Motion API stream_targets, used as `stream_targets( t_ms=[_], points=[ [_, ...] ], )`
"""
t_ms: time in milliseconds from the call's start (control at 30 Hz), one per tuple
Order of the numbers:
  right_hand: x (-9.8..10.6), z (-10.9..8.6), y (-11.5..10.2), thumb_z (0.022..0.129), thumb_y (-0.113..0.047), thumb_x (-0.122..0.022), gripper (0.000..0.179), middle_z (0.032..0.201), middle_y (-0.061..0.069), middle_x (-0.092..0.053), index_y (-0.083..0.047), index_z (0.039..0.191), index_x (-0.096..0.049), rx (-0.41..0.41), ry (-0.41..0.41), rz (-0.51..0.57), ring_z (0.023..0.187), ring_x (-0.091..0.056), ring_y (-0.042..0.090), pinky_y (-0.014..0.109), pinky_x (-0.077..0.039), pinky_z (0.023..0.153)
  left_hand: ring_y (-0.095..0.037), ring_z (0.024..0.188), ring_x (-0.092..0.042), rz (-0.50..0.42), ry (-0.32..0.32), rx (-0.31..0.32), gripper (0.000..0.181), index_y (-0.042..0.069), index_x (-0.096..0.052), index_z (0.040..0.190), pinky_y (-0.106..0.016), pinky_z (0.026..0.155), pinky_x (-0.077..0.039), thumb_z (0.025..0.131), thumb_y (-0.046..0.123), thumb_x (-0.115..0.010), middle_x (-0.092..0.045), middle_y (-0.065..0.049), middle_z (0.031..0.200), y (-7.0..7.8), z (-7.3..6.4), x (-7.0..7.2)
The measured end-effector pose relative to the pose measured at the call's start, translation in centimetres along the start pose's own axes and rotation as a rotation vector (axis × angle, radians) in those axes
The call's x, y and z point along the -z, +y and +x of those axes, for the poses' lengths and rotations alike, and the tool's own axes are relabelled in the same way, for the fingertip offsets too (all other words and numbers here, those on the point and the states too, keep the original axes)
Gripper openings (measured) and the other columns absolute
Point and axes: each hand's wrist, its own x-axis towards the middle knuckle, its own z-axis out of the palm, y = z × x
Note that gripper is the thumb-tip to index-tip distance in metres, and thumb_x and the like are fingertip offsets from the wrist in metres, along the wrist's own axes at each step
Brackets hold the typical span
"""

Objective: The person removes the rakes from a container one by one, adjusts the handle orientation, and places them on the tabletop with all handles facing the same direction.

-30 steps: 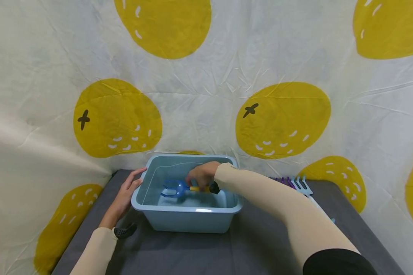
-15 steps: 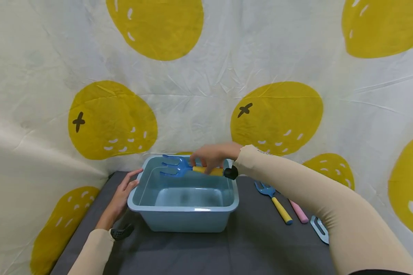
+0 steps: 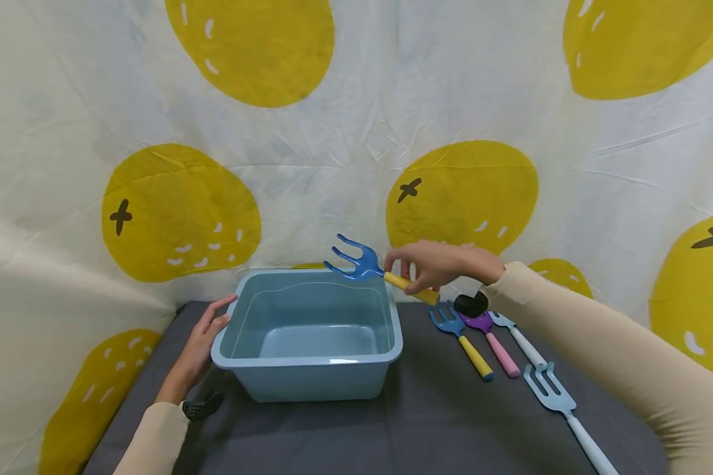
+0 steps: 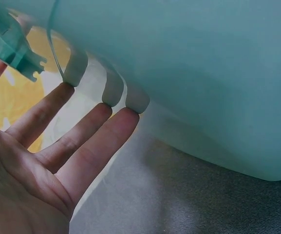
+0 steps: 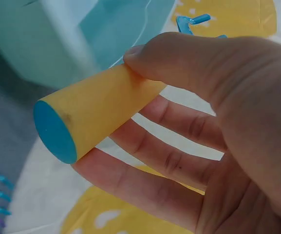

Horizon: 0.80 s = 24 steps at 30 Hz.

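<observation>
My right hand (image 3: 436, 262) holds a blue hand fork (image 3: 365, 262) by its yellow handle, above the right rim of a light blue plastic basin (image 3: 309, 361). The tines point left and up. In the right wrist view, thumb and fingers pinch the yellow handle (image 5: 96, 112), whose blue end cap faces the camera. At the basin's left side is my left hand (image 3: 196, 346). Seen from the left wrist, its straight, spread fingers (image 4: 89, 161) touch the basin wall (image 4: 203, 73) with their tips. Nothing shows inside the basin.
Right of the basin on the dark grey tabletop (image 3: 440, 422) lie a blue fork with yellow handle (image 3: 475, 358), a purple fork with pink handle (image 3: 504, 356), and two pale blue forks, one farther back (image 3: 527, 346), one nearer (image 3: 555, 399). A lemon-print curtain (image 3: 321, 185) hangs behind.
My right hand has lifted the blue fork up out of the basin and carried it right, over the rim. The left hand stays at the basin. The view has shifted slightly right.
</observation>
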Motion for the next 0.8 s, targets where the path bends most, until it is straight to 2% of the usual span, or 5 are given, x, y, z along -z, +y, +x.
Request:
stream_targets(
  t_ms=[200, 367, 567, 800],
  points=[
    [-1.8, -3.7, 3.4, 0.092, -0.012, -0.077, 0.045, 0.103, 0.007, -0.068, -0.011, 0.133, -0.058, -0.046, 0.041, 0.095, 0.078, -0.072, 0.017, 0.035, -0.059, 0.060, -0.018, 0.115, -0.053, -0.018, -0.002, 0.014, 0.054, 0.020, -0.032, 0.161, -0.024, 0.085, -0.053, 0.111, 0.039, -0.042, -0.028, -0.017, 0.163, -0.1, 0.1, 0.0],
    [-3.4, -6.4, 5.3, 0.092, -0.011, -0.077, 0.043, 0.101, 0.007, -0.069, -0.012, 0.131, -0.058, -0.091, 0.073, 0.197, 0.080, -0.073, 0.020, 0.037, -0.060, 0.061, -0.015, 0.113, -0.054, -0.013, 0.002, 0.003, 0.052, 0.020, -0.032, 0.160, -0.024, 0.084, -0.053, 0.111, 0.036, -0.042, -0.028, -0.018, 0.162, 0.0, 0.1, 0.1],
    [-6.2, -9.8, 7.3, 0.093, -0.012, -0.077, 0.044, 0.100, 0.010, -0.068, -0.007, 0.131, -0.055, -0.067, 0.116, 0.284, 0.074, -0.071, 0.020, 0.040, -0.059, 0.056, -0.008, 0.112, -0.054, -0.004, -0.005, -0.025, 0.053, 0.017, -0.033, 0.160, -0.022, 0.084, -0.052, 0.112, 0.036, -0.041, -0.029, -0.019, 0.162, 0.0, 0.0, 0.2],
    [-10.0, -13.5, 9.0, 0.095, -0.014, -0.074, 0.044, 0.101, 0.012, -0.062, -0.006, 0.132, -0.051, -0.158, 0.134, 0.360, 0.066, -0.067, 0.026, 0.041, -0.058, 0.054, -0.008, 0.110, -0.055, -0.026, -0.027, -0.022, 0.054, 0.020, -0.031, 0.161, -0.023, 0.084, -0.053, 0.111, 0.038, -0.041, -0.029, -0.019, 0.161, 0.0, -0.2, 0.3]
  ],
)
